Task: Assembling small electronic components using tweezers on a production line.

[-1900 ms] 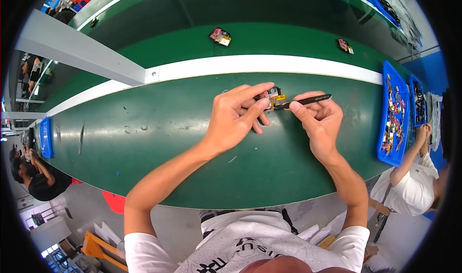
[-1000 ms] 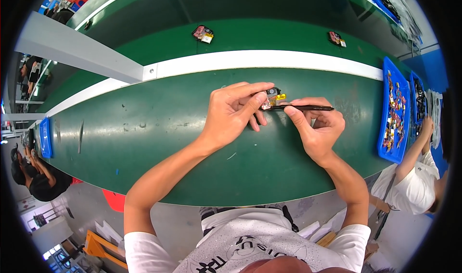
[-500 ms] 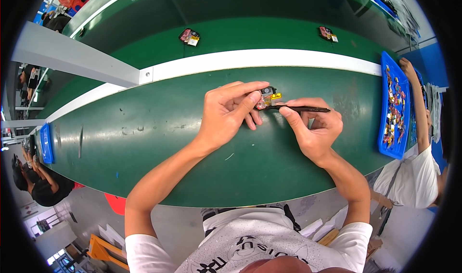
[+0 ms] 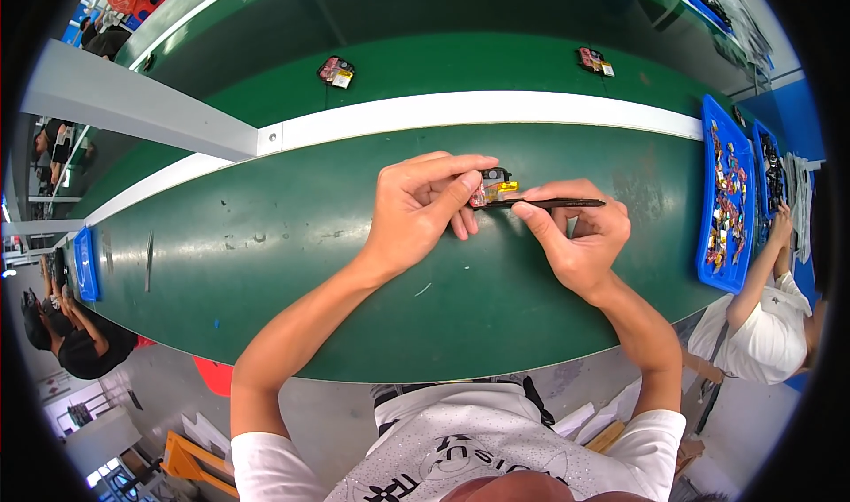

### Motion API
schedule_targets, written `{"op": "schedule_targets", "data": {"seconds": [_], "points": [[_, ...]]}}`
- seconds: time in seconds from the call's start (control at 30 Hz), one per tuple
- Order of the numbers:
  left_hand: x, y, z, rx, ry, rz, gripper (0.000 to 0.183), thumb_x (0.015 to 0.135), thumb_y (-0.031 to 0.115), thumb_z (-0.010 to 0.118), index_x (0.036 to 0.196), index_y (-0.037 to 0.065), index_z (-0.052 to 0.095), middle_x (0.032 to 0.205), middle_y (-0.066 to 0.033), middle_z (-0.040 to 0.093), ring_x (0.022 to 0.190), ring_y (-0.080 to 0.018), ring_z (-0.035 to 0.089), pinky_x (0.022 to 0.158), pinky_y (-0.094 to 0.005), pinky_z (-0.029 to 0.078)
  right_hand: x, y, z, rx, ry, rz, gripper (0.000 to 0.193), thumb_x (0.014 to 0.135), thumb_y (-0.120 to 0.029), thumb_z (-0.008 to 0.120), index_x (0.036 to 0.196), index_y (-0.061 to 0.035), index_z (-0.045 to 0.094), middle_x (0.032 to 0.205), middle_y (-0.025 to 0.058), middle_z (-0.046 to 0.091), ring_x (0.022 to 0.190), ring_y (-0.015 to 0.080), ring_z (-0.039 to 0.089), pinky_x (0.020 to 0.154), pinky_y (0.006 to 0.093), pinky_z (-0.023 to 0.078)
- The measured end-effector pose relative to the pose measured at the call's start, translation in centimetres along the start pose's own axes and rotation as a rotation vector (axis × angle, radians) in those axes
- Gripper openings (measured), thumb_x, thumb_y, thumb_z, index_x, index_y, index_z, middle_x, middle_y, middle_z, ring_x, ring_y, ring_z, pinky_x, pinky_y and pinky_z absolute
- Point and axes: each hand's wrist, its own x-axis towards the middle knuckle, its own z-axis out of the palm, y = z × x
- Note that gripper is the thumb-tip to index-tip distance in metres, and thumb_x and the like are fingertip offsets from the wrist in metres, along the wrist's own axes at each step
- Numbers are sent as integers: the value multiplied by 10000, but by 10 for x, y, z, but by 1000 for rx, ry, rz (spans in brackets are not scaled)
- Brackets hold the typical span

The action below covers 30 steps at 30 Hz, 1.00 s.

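The left hand [image 4: 410,210] pinches a rounded black casing [image 4: 494,175], the right hand [image 4: 580,238] slim tweezers [image 4: 567,203].

Wearer's hands [image 4: 414,208] [image 4: 580,241], two — held device [image 4: 498,180], one — black tool [image 4: 567,203], one.

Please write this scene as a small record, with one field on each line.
Left hand: left hand pinches a small dark assembly with a yellow part
Right hand: right hand holds a slender black tool, tip at the assembly's near edge; exact contact unclear
Surface: green bench
Right side: blue tray of small mixed parts
Beyond white rail: two similar assemblies
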Motion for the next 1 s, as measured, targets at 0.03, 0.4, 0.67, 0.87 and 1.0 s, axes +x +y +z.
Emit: {"op": "schedule_targets", "data": {"seconds": [0.03,0.4,0.67,0.87,1.0], "points": [[0,0,0,10,-5,-15,234,1019,36,589,1202,-51,707,895,-110,636,637,-185,698,506,-258,557,1,1,-1,10,-12,-21,142,786,-29,858,891,-22,763,708,17,725,420,11,438,412,209,271],[1,5,-10,-40,65,-60,246,1028,78,578,1186,-58,709,820,-143,704,585,-182,688,490,-266,544,4,-2,10,49,17,-53,143,782,16,840,899,8,757,835,66,769,446,16,474,431,191,315],[2,2,-6,-86,91,-81,266,1038,89,552,1204,-58,699,777,-138,697,593,-188,691,505,-275,548,3,2,4,64,-27,-177,208,759,43,830,925,3,710,916,136,785,430,29,483,429,178,347],[6,2,8,-107,76,-99,249,1026,61,571,1207,-59,693,845,-122,666,616,-180,688,510,-264,549,4,5,-7,16,-11,-178,198,764,40,830,925,-4,721,914,109,788,419,41,480,420,193,349],[7,1,11,-96,58,-92,245,1023,54,573,1203,-60,694,881,-134,672,619,-182,688,510,-264,547,3,6,-9,6,-26,-146,185,774,18,840,924,-7,734,900,85,788,426,45,489,424,196,356]]}}
